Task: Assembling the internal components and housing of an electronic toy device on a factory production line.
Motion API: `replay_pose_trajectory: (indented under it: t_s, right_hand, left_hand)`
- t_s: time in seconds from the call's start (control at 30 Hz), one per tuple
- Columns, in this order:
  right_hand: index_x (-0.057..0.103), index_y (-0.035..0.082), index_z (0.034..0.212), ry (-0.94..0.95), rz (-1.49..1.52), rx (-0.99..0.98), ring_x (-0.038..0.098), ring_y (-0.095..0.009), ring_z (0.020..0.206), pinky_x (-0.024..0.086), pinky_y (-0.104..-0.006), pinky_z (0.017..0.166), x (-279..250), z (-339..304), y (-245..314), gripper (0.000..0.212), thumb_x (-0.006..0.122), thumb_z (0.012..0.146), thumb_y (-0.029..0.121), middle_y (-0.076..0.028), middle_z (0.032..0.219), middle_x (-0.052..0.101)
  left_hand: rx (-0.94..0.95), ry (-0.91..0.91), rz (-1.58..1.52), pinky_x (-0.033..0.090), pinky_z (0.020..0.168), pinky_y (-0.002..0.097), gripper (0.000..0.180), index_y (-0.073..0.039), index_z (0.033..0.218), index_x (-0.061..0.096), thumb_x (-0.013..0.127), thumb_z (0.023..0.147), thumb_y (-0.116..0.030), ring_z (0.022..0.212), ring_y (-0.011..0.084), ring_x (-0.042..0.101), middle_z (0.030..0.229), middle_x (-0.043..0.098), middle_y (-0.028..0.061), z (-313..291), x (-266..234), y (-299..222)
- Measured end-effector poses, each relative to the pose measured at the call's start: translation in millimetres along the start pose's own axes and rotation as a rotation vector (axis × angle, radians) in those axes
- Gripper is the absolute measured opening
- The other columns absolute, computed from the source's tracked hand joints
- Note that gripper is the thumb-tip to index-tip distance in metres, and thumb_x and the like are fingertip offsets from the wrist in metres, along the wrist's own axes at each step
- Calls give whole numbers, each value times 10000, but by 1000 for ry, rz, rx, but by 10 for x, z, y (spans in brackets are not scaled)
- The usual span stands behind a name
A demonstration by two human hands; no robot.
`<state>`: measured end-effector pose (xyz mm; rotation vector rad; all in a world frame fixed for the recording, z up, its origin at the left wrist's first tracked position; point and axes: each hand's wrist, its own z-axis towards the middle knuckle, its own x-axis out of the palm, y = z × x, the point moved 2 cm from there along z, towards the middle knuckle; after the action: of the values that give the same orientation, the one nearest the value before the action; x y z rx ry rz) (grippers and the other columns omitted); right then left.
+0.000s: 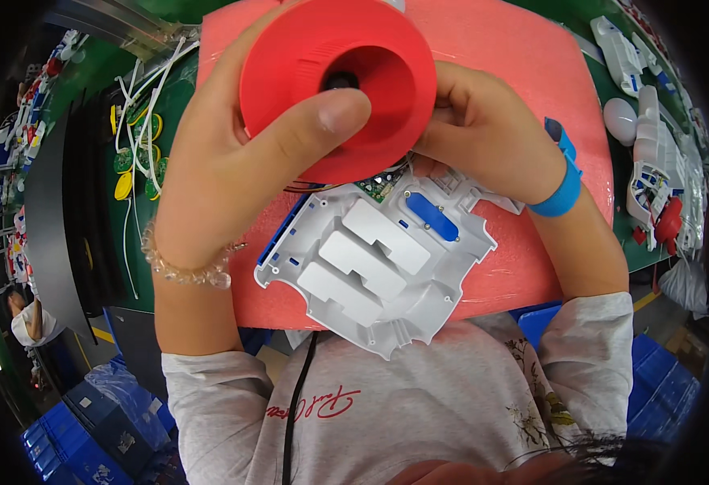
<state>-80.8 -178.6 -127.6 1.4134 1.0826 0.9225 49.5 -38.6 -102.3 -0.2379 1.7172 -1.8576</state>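
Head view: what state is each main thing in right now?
Red cone: held, its opening in view
Left hand: gripping the cone, thumb over its opening
Right hand: curled, partly hidden
White shell: inner side up
Circuit board: partly hidden
White cables: crossing loosely
Blue wristband: worn on right wrist

They wear grey sleeves [590, 352] and a blue wristband [563, 191]

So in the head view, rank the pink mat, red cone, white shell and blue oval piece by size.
Pink mat
Red cone and white shell: unsure, cone sits nearer the camera
Blue oval piece
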Motion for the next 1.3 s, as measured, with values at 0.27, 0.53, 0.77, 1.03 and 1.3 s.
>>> replay_pose_trajectory:
  t_s: [0.27,0.53,0.77,1.03,1.3]
  right_hand:
    - [586,2,1003,392,289,239,603,-72,716,451,-166,586,-333,-65,-96,199,571,814,62,-53,865,637]
    - [575,-6,912,321,-291,74,591,-110,691,461,-235,616,-228,-96,-95,176,573,736,-3,-46,775,630]
    - [572,19,863,87,-576,-191,599,-229,661,468,-295,629,-174,-81,-114,170,565,696,-8,-112,733,607]
    - [567,32,845,109,-797,-325,573,-267,642,454,-322,596,-173,-61,-88,161,571,686,7,-122,721,581]
    - [570,36,850,142,-818,-416,571,-266,651,451,-320,594,-163,-39,-78,164,564,691,1,-116,727,578]
  left_hand:
    - [173,-22,-39,425,900,326,944,49,1249,399,727,595,-548,1079,213,520,1212,498,137,80,27,66]
    - [124,207,-71,450,859,302,1034,38,1242,414,736,513,-621,1033,200,549,1203,505,134,157,-110,214]
    - [200,20,-31,481,837,319,1088,35,1239,417,729,472,-671,1014,221,570,1170,526,138,132,-137,292]
    - [-95,41,-447,444,867,326,970,87,1236,366,830,493,-330,976,234,576,1089,562,167,71,57,94]
    - [-86,-3,-355,456,845,311,1000,85,1214,397,825,471,-431,947,228,584,1058,579,156,69,32,86]
